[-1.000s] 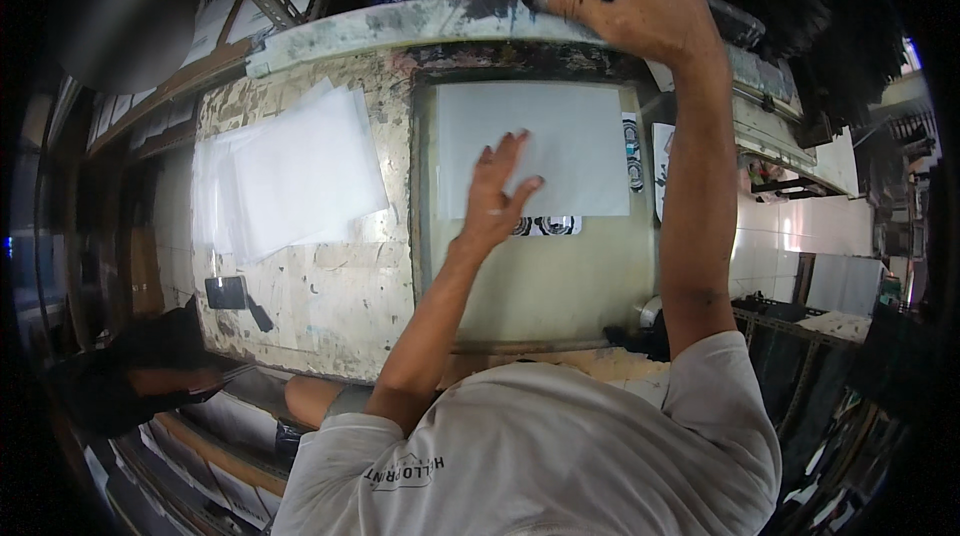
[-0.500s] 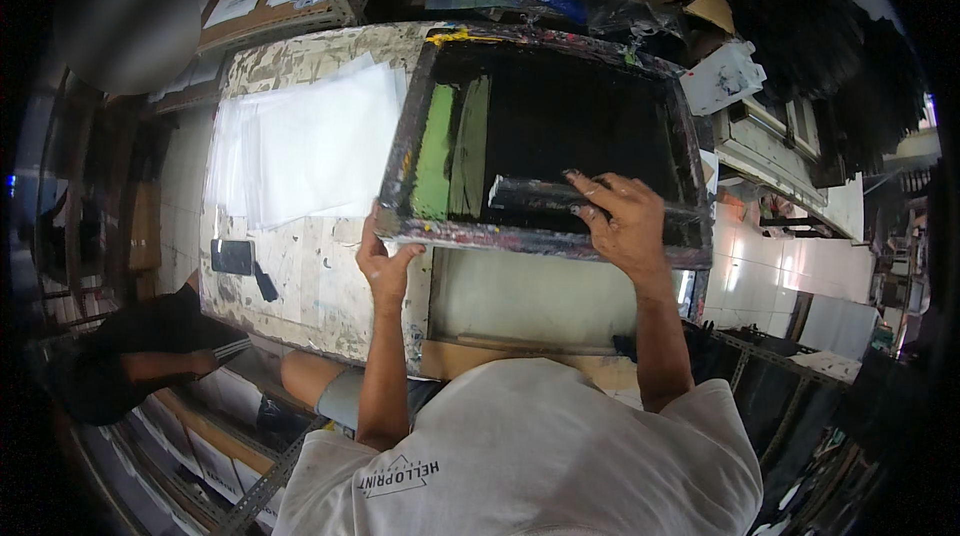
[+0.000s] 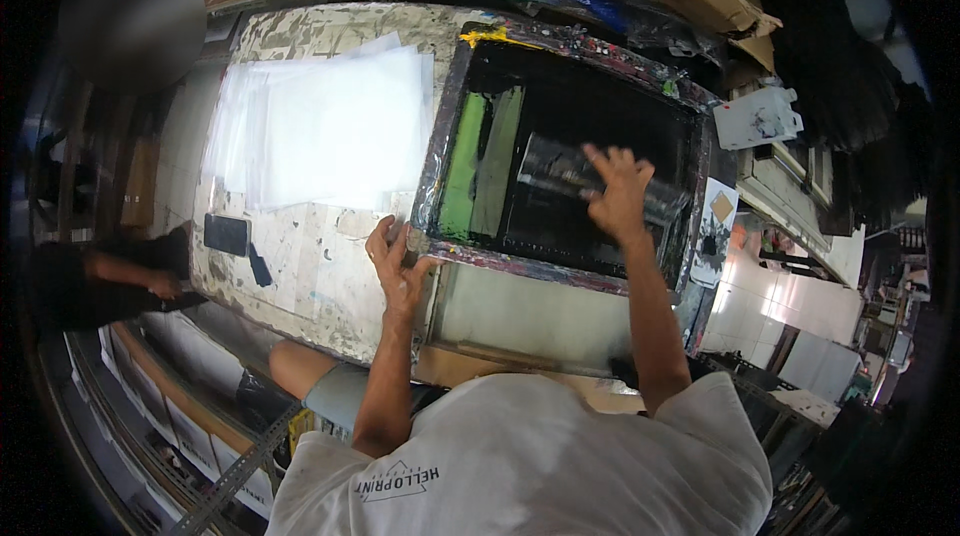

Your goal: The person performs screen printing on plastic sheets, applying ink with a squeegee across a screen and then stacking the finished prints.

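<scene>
A screen printing frame (image 3: 560,269) with a dark, ink-stained border lies on the worktable, its mesh coated black with green strips at the left. My right hand (image 3: 622,194) grips a long dark squeegee (image 3: 550,164) from above, fingers over its top edge; the squeegee lies across the mesh, slightly slanted and blurred. At the frame's near left corner, my left hand (image 3: 397,271) is bent round the wood, thumb along the front side and fingers at the left side. White translucent sheets (image 3: 345,126) lie stacked left of the frame.
A dark phone (image 3: 227,235) lies on the paint-worn table (image 3: 310,281). At the right stand a white stained container (image 3: 757,119) and a stained card (image 3: 716,231). Another person's arm (image 3: 130,273) shows at far left. Metal shelving (image 3: 235,471) stands close at lower left.
My right hand has moved the squeegee away from the frame's near side, toward the middle of the mesh. My left hand stays at the corner. The view has shifted, and the other person's arm has moved.
</scene>
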### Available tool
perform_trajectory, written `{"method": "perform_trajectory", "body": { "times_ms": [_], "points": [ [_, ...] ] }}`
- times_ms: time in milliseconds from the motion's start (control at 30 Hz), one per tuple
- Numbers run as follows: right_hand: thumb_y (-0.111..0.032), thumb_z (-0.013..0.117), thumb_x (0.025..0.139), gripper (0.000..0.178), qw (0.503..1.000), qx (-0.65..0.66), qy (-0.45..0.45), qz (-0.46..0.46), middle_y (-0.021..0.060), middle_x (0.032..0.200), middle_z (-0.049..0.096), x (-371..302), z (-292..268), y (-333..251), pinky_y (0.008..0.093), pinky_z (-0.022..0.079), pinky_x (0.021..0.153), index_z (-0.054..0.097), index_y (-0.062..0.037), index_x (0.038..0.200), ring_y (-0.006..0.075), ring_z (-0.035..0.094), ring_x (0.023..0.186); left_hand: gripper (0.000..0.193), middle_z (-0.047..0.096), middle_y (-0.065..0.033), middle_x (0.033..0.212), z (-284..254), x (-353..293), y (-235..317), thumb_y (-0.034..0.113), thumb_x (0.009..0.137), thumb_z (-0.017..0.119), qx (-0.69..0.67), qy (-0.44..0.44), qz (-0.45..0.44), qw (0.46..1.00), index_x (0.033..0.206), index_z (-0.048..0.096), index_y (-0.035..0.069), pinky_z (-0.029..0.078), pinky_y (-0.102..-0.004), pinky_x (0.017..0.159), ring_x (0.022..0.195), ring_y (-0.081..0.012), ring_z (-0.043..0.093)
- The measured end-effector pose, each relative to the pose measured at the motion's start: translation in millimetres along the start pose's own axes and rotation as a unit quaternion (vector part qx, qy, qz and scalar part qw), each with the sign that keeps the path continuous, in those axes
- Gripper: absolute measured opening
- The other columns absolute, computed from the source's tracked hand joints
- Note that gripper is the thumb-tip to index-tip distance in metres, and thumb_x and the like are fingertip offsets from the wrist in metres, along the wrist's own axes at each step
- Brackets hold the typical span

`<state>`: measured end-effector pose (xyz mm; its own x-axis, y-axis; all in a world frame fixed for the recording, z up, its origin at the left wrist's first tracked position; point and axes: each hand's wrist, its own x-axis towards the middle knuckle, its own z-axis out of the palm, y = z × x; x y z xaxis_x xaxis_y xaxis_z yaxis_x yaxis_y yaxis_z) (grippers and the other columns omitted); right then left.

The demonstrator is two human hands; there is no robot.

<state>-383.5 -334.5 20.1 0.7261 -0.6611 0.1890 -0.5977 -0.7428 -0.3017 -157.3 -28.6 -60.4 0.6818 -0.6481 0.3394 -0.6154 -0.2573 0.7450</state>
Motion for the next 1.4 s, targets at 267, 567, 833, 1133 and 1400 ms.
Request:
{"method": "perform_trajectory", "body": {
  "times_ms": [267,567,833,1133,1400],
  "points": [
    [-0.017,0.079,0.068,0.074,0.995,-0.058,0.073,-0.027,0.011,0.121,0.058,129.2,18.4,72.9,0.0493,0.028,0.101,0.059,-0.0169,0.139,0.029,0.049,0.118,0.08,0.045,-0.0188,0.144,-5.6,-2.5,9.4,0.033,0.064,0.091,0.0,-0.004,-0.019,1.0,0.135,0.063,0.011,0.038,-0.0481,0.107,0.13,-0.0381,0.041],
    [-0.01,0.077,0.078,0.051,0.999,0.013,0.035,-0.025,0.0181,0.116,0.07,161.9,-5.3,92.4,0.0466,0.046,0.094,0.068,-0.0183,0.127,0.0337,0.064,0.108,0.079,0.062,-0.015,0.125,-4.2,-2.5,9.7,0.04,0.067,0.087,-0.019,-0.013,-0.021,1.0,0.131,0.062,0.001,0.034,-0.046,0.106,0.125,-0.0348,0.045],
    [-0.012,0.066,0.087,0.046,0.996,-0.04,0.073,-0.031,0.0268,0.108,0.068,56.7,-7.6,32.5,0.0489,0.05,0.083,0.066,-0.0272,0.13,0.0398,0.067,0.097,0.071,0.064,-0.0117,0.121,-3.6,-2.5,26.2,0.019,0.071,0.087,-0.102,0.01,-0.063,0.993,0.134,0.06,-0.001,0.033,-0.0427,0.106,0.12,-0.0295,0.045],
    [-0.025,0.076,0.074,0.055,0.996,0.04,0.045,-0.064,0.0148,0.088,0.063,-68.8,-123.3,-73.7,0.043,0.046,0.068,0.068,-0.0215,0.128,0.0307,0.06,0.078,0.065,0.055,-0.0137,0.125,-28.1,39.5,96.6,0.007,0.074,0.083,-0.188,0.085,-0.078,0.975,0.133,0.058,-0.004,0.036,-0.0401,0.108,0.12,-0.0275,0.048],
    [-0.049,0.084,0.061,0.071,0.971,-0.03,0.192,-0.142,0.0112,0.083,0.062,1.5,-198.6,-62.4,0.0445,0.047,0.063,0.07,-0.0234,0.127,0.0313,0.061,0.072,0.057,0.058,-0.0125,0.121,-16.8,115.8,148.9,0.006,0.091,0.068,-0.348,0.179,-0.032,0.92,0.141,0.04,0.002,0.034,-0.0359,0.105,0.11,-0.0206,0.053]
  ]
}}
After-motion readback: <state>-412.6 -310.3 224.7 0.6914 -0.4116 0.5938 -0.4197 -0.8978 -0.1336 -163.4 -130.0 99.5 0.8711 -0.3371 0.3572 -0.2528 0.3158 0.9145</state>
